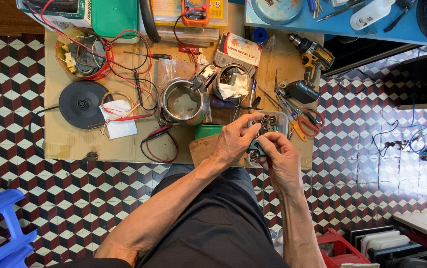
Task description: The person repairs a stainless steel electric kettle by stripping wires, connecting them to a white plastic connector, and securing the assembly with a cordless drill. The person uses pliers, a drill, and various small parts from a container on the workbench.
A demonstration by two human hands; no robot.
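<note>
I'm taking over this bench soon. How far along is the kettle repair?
Done: the steel kettle body stands open and empty on the cardboard mat, off its black round base. In hand: left hand and right hand work a small teal part over the clear parts box. Left: kettle and base are still apart.

Shiny steel kettle body (182, 101) mid frame, matt black plastic base (82, 104) left, rough brown cardboard sheet (69, 144), glossy tiled floor (10, 89).

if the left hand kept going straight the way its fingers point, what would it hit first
Probably the clear plastic box of small metal parts: the left hand points up and right at it, fingertips already over its rim. Depth is unclear from above.
</note>
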